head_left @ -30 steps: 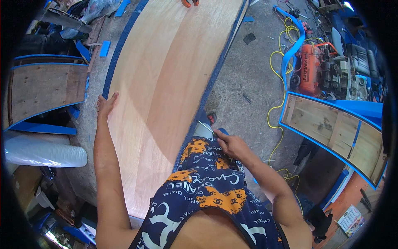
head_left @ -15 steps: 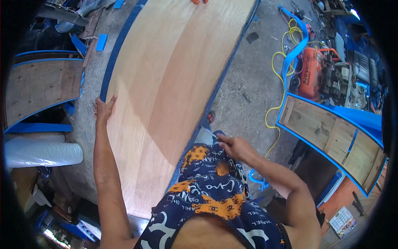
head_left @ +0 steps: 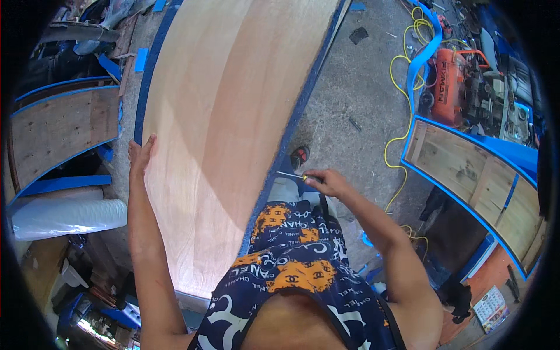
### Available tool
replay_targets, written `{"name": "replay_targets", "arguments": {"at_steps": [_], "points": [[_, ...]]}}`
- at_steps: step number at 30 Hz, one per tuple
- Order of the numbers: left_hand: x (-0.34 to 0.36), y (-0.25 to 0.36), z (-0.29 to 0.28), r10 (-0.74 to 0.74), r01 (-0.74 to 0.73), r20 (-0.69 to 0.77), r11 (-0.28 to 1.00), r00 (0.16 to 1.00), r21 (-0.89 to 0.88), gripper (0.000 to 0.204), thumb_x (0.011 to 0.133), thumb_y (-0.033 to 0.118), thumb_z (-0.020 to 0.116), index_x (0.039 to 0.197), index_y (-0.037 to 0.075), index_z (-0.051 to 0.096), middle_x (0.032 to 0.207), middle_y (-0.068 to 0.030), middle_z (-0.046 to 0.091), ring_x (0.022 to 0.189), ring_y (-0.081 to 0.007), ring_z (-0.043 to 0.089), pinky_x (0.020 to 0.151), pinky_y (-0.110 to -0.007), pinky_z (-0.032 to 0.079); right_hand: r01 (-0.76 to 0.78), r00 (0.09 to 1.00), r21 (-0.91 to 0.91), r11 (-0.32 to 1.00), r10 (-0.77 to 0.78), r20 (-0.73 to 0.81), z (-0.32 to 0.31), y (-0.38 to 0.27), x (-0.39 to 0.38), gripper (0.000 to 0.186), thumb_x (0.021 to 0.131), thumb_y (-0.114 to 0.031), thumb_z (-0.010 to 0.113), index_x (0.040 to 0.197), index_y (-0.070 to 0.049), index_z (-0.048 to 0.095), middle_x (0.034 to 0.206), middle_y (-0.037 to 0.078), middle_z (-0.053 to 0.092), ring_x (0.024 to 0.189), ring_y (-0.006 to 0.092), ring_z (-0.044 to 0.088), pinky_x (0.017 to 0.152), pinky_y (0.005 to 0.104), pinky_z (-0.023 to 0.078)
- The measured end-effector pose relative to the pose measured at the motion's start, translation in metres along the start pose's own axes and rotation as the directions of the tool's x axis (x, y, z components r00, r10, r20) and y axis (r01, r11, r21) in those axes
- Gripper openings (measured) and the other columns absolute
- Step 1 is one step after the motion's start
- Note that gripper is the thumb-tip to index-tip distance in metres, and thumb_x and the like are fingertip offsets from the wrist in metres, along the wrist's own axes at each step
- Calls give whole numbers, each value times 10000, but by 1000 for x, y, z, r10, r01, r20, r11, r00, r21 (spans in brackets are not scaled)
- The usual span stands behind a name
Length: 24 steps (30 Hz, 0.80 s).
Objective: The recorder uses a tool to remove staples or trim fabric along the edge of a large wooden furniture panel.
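Observation:
A long, pale plywood panel [head_left: 198,116] with dark blue edging lies lengthwise in front of me. My left hand [head_left: 140,156] grips its left edge, thumb on the wood and fingers over the side. In my right hand [head_left: 330,182] is a screwdriver [head_left: 290,174], its handle inside my closed fingers. The thin metal shaft points left, with the tip at the blue strip [head_left: 279,156] along the panel's right edge. Whether the tip touches the strip I cannot tell.
Right of the panel, a yellow hose [head_left: 392,149] winds over the concrete floor [head_left: 344,99] near an orange air compressor [head_left: 448,87]. A blue-edged wooden frame [head_left: 466,175] lies at the right. Another curved panel [head_left: 64,125] and a plastic-wrapped roll [head_left: 70,219] are at the left.
The screwdriver has come up to the panel's right edge, its shaft now lying nearly level. My left hand keeps its hold. Orange fingertips at the panel's far end have left the view.

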<state>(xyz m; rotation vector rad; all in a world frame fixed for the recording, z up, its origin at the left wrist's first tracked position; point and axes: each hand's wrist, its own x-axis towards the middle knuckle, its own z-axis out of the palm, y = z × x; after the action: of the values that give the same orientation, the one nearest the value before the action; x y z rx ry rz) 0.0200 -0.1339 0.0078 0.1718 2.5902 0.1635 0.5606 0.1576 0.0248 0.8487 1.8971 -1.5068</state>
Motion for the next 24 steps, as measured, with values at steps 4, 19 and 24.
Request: {"name": "replay_targets", "arguments": {"at_steps": [4,19,24], "points": [[5,-2,0,7,-8,9,999,1000,38,1247,660,802,631,1427,-98,236,1476,-329,272,1396,-460,234,1149,-511,193,217,975,-139,966,-221,-16,23,14,61,465,900,-466,577,1180,-96,604,1105,186,658,1034,391,616,864,467,485],[1,5,-3,0,1,18,1000,1000,-21,1319,641,831,618,1458,-94,156,1502,-345,206,1432,-447,160,1167,-516,130,126,963,-85,988,-142,-230,53,-51,-79,478,957,-341,497,1418,-224,444,962,190,662,875,388,651,772,458,522],[2,5,-1,10,-10,-16,1000,1000,13,1282,660,809,631,1436,-113,197,1481,-347,250,1413,-413,247,1140,-484,241,33,966,-233,972,-90,-242,54,-65,-78,456,961,-317,485,1410,-242,454,866,160,654,790,373,655,719,471,532]]}}
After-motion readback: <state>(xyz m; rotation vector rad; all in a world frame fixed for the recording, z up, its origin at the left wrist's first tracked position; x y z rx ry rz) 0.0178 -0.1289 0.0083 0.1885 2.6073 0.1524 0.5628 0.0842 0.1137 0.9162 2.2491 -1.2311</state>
